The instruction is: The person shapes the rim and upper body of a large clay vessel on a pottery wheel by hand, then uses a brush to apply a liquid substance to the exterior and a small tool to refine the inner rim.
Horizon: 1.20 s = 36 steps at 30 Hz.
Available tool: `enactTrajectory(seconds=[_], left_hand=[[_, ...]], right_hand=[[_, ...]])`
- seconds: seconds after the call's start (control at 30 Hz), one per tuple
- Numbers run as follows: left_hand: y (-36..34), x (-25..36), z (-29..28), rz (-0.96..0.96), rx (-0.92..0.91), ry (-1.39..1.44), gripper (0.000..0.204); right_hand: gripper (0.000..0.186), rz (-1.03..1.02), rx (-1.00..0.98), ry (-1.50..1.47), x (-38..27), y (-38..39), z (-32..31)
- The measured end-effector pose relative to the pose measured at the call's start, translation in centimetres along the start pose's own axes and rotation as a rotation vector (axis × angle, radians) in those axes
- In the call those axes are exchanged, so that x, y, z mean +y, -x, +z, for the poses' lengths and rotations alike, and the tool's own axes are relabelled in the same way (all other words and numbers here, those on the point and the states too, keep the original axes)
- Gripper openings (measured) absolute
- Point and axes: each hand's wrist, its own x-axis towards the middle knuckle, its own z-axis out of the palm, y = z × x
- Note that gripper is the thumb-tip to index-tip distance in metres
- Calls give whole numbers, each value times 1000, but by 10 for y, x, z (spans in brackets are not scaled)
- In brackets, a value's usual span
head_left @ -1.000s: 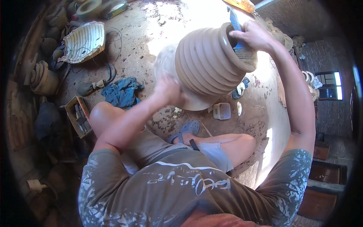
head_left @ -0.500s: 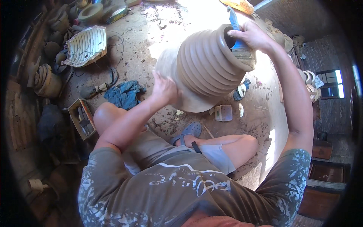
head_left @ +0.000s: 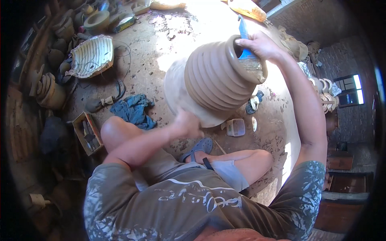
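A large grey-brown clay pot (head_left: 215,76) with ridged walls stands on a round turning wheel (head_left: 173,90) in front of me. My right hand (head_left: 259,46) is closed around a flat paintbrush (head_left: 243,30) with a blue handle. Its wide bristles lie against the pot's rim, and my thumb reaches over the mouth. At the near edge of the wheel is my left hand (head_left: 188,123). Motion smears its fingers, so I cannot make out whether they are closed or touching the disc.
Right of the wheel's near edge sits a small clear plastic tub (head_left: 235,127). A crumpled blue cloth (head_left: 133,110) lies left of the wheel, near a wooden box of tools (head_left: 87,132). Farther left rests a ribbed white mould piece (head_left: 91,56). Clay crumbs litter the floor.
My left hand has swept toward me and to the right along the wheel's edge. My right hand still holds the brush at the rim, shifted slightly left and nearer in the picture.
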Motion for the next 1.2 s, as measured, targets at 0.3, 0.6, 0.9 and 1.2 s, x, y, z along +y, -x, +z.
enactTrajectory(seconds=[0.3, 0.6, 0.9, 1.2], left_hand=[[-23, -47, -6, -32, 193, 103, 65], [-42, 32, 92, 439, 300, 114, 65], [-18, -51, 3, -295, 162, -140, 71], [-30, -2, 60, 339, 94, 76, 64]], right_hand=[[32, 26, 115, -9, 7, -2, -4], [28, 82, 298, -205, 9, -1, 3], [32, -150, 946, -249, 28, 111, -11], [27, -280, 1219, -503, 97, 129, 66]])
